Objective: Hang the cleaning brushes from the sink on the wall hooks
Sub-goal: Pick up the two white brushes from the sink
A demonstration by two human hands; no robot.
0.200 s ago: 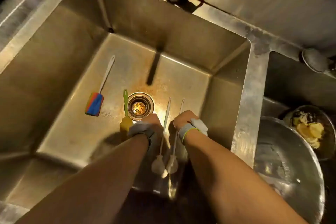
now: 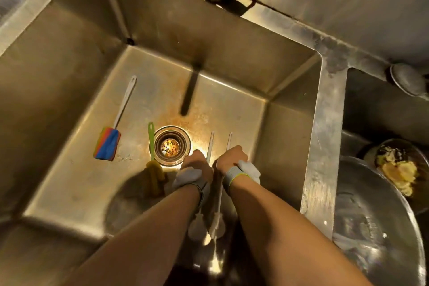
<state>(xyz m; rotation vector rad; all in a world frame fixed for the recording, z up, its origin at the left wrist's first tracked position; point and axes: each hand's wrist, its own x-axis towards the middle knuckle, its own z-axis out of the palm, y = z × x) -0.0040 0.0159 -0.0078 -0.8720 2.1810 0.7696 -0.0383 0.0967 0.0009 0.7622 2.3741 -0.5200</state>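
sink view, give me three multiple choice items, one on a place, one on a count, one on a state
1. Where is the green brush?
A. just left of the drain
B. in the right basin
C. on the tap

2. How many brushes lie loose, in no hand?
A. none
B. two
C. four

3. What is the left hand doing?
A. resting open on the rim
B. closed on a white brush
C. holding a bowl

Answers: 1 A, its handle lies beside the drain. 2 B, the green brush and the striped brush lie alone. 3 B, its fingers wrap the handle; the right hand grips another white brush.
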